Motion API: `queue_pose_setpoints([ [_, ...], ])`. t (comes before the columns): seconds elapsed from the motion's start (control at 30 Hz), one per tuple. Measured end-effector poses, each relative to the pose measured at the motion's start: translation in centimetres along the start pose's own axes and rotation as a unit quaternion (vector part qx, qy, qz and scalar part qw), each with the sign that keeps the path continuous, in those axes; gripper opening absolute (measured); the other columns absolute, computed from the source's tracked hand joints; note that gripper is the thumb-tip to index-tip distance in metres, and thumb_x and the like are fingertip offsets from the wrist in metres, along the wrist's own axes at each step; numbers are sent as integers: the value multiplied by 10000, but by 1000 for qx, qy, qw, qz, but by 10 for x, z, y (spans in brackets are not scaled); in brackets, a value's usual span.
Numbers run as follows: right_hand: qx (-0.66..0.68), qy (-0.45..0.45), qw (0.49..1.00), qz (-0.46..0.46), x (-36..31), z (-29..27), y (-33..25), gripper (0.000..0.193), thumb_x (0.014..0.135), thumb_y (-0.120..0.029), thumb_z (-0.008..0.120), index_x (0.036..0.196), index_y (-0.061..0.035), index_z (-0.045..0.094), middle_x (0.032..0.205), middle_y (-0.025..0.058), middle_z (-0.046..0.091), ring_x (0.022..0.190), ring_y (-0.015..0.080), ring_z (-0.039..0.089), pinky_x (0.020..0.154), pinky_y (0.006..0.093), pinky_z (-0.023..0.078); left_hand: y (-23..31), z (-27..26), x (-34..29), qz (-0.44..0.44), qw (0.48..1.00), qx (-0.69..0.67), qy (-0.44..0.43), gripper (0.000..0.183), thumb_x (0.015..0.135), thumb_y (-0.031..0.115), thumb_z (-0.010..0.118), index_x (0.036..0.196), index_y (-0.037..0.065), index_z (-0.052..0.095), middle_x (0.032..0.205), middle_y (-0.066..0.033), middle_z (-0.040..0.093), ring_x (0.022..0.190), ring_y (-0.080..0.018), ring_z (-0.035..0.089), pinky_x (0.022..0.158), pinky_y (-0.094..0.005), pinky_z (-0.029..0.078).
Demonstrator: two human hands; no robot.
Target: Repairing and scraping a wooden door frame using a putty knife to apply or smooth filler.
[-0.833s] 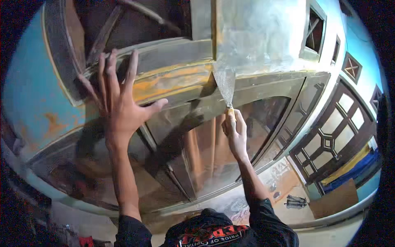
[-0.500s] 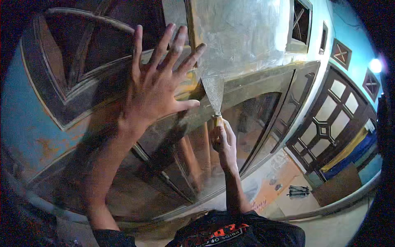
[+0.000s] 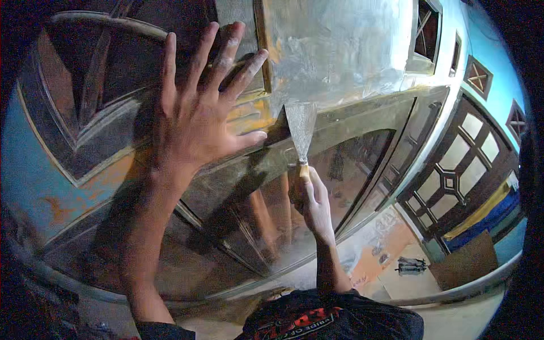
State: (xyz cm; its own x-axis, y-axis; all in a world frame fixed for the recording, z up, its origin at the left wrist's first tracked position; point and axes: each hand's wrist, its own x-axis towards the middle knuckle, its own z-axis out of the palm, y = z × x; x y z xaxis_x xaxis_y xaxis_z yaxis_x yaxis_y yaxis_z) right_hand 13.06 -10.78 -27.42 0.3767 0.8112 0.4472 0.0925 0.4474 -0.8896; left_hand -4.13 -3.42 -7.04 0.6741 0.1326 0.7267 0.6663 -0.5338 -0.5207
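We find a grey-white plastered wall (image 3: 334, 51) above a grey-brown wooden frame (image 3: 362, 116). The left hand (image 3: 195, 122), fingers splayed and free, covers more of the orange-streaked strip (image 3: 249, 116) than earlier. The right hand (image 3: 313, 201) grasps a triangular metal-bladed scraper (image 3: 302, 136) near the frame's upper edge.

The scraper (image 3: 302, 137) had a speckled grey blade (image 3: 301, 120) and yellowish handle (image 3: 304, 170). The wall (image 3: 334, 51) was mottled grey-white. The dim shirt (image 3: 371, 316) seemed black with red print.
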Motion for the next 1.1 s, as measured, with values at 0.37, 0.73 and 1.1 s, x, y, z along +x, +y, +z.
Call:
queue_pose_setpoints([
  [0.37, 30, -8, 999, 14, 4, 8, -20, 302, 1030, -252, 438, 1115, 25, 524, 899, 44, 529, 863, 105, 465, 810, 261, 406, 1, 2, 0, 13, 1000, 0, 0, 1043, 539, 612, 752, 1450, 270, 376, 1558, -79, 242, 1441, -210, 212, 1156, -613, 73],
  [0.73, 107, -16, 993, 48, 2, 12, -30, 286, 1027, -365, 417, 1066, -98, 514, 685, -58, 396, 532, 23, 330, 467, 180, 269, 1, 0, 0, 13, 1000, 7, -20, 1024, 583, 622, 720, 1468, 276, 340, 1573, -64, 208, 1450, -213, 185, 1155, -617, 71],
  [1.1, 101, -16, 993, 58, -14, 23, -29, 256, 1038, -268, 422, 1079, -33, 516, 798, -9, 462, 716, 64, 434, 641, 225, 388, 0, 0, 1, 13, 1000, 12, -25, 1026, 581, 627, 726, 1467, 286, 336, 1575, -63, 198, 1457, -203, 159, 1159, -600, 70],
])
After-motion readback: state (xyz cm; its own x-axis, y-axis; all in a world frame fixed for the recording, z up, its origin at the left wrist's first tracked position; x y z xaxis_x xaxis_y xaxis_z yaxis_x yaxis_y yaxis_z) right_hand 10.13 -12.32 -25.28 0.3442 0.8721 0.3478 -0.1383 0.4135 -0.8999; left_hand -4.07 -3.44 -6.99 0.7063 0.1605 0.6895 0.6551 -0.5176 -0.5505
